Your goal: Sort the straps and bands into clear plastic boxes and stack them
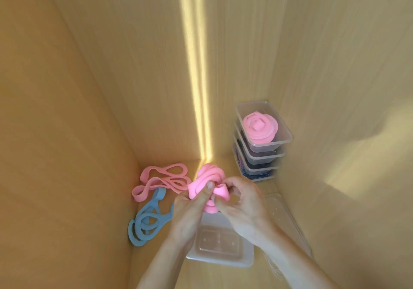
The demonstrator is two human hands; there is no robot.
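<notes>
Both hands meet above an empty clear box [220, 247], which serves as the landmark. Left of that box, a loose blue band [147, 219] lies on the wooden surface [156, 273], with a loose pink band [161, 180] just beyond it. Directly over the box's far edge, the left hand [192, 212] pinches a pink band roll [206, 184], thumb pressed on its front, while the right hand [242, 203] grips the roll's free end with curled fingers. Right of the box lies a clear lid [283, 217]. Beyond the box to the right, a stack of boxes [260, 152] stands, the top one holding a coiled pink band [260, 126].
</notes>
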